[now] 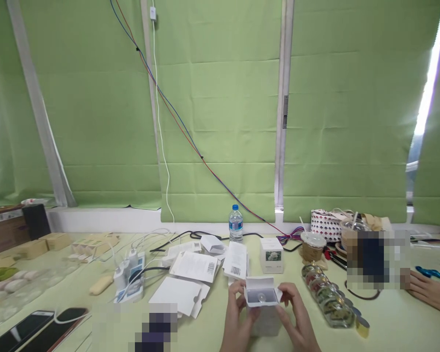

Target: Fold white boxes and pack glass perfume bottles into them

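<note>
both hands, left hand and right hand, gripping the small open white cardboard box by its sides, just above the pale green table

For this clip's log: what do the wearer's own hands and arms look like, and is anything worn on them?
Both are bare: the left hand and right hand show no gloves, rings or wristwear. No sleeve covers the wrists, which the bottom edge of the picture cuts off.
</note>
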`<control>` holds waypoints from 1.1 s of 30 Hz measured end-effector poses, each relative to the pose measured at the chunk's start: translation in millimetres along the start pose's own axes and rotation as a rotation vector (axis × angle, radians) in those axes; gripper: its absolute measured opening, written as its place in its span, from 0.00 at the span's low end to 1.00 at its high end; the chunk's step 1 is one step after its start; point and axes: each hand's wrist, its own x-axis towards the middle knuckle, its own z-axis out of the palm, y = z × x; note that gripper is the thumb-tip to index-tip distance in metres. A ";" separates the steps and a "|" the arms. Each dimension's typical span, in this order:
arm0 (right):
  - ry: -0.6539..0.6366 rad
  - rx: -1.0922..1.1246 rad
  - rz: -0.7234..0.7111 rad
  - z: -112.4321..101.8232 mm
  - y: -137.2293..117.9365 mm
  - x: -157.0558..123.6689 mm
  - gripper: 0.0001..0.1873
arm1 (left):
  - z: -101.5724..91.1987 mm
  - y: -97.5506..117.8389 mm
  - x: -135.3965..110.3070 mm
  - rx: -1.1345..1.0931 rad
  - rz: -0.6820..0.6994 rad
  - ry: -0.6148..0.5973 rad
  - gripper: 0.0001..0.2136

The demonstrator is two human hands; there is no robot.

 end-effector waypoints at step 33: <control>-0.018 0.096 0.143 -7.8 -3.5 10.2 0.12 | -9.5 -26.0 -2.3 0.152 0.091 0.042 0.17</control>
